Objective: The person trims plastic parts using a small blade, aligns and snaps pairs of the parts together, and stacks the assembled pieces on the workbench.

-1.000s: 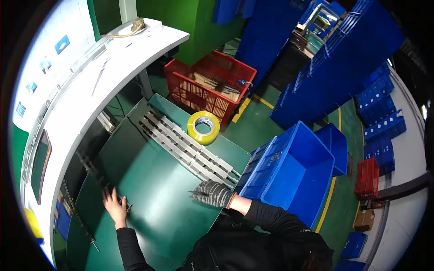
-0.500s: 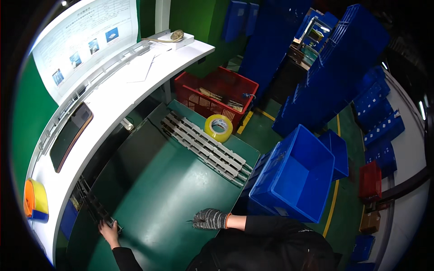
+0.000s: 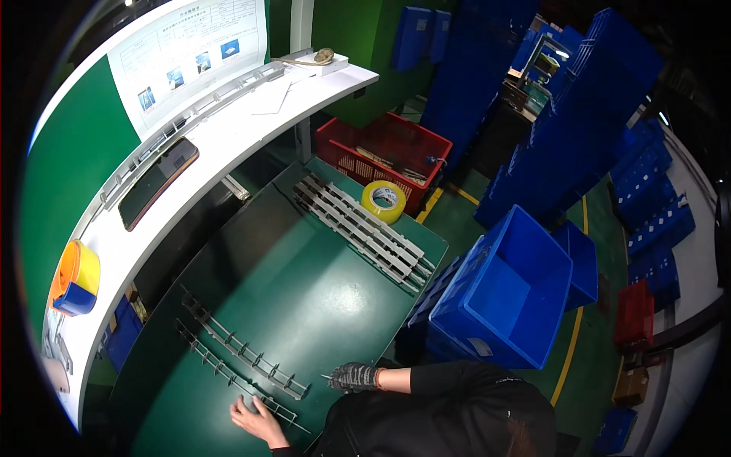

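Note:
My bare left hand [image 3: 257,420] is at the near side of the green table [image 3: 251,266], fingers apart. Its fingertips are at the edge of a thin dark strip with cross-pieces [image 3: 222,369]; whether they touch it I cannot tell. Alongside lies a second such strip [image 3: 247,352], roughly parallel. My right hand [image 3: 355,377], in a dark grey knitted glove, is closed to the right of the strips. A slim tip sticks out from its fingers, but I cannot make out the thing. Farther back, several pale grey slotted strips [image 3: 358,228] lie side by side.
A yellow tape roll [image 3: 383,201] sits by the far strips. Blue bins [image 3: 502,297] stand right of the table, a red crate [image 3: 384,156] behind it. A white curved shelf [image 3: 228,129] on the left carries a phone [image 3: 158,184] and an orange, yellow and blue roll [image 3: 75,278].
My left hand has moved right and nearer to me, and the dark strips now lie farther onto the table. My right hand stays closed in about the same place. The view has shifted slightly.

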Motion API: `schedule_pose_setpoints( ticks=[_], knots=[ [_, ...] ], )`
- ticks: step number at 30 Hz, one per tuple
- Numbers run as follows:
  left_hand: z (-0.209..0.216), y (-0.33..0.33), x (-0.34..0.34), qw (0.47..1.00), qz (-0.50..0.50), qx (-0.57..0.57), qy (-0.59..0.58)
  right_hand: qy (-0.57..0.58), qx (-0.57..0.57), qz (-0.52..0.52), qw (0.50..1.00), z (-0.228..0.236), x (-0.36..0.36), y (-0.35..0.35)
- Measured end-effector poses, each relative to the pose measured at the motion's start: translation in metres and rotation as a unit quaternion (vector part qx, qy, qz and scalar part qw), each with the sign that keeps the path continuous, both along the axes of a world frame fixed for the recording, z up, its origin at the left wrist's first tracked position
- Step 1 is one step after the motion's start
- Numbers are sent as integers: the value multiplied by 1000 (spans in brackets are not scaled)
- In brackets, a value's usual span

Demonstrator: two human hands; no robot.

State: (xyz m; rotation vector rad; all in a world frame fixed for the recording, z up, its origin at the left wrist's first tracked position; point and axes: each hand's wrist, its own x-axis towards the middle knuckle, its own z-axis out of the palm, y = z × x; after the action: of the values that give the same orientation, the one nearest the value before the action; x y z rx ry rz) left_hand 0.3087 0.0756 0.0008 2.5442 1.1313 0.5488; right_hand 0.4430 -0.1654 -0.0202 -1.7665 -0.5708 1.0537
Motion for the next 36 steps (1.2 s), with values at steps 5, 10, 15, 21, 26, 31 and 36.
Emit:
schedule_pose_setpoints(
  ticks=[5,10,15,21,26,31,36],
  knots=[
    [-18,37,8,995,31,-94,16,178,-31,12,983,2,-31,-9],
    [-13,42,54,979,68,-185,50,232,-22,-73,970,15,-24,-20],
    [-7,66,6,858,49,-474,-193,239,67,-138,959,62,-6,-10],
    [81,-5,-46,746,-97,-628,-202,191,142,-71,969,104,24,58],
    [97,-42,-72,690,-204,-693,-40,219,175,-159,947,127,22,98],
    [94,-35,-93,584,-289,-742,-156,249,201,-140,937,130,10,94],
    [97,-42,-62,583,-158,-752,-265,240,206,-85,945,136,-9,101]
  ],
)
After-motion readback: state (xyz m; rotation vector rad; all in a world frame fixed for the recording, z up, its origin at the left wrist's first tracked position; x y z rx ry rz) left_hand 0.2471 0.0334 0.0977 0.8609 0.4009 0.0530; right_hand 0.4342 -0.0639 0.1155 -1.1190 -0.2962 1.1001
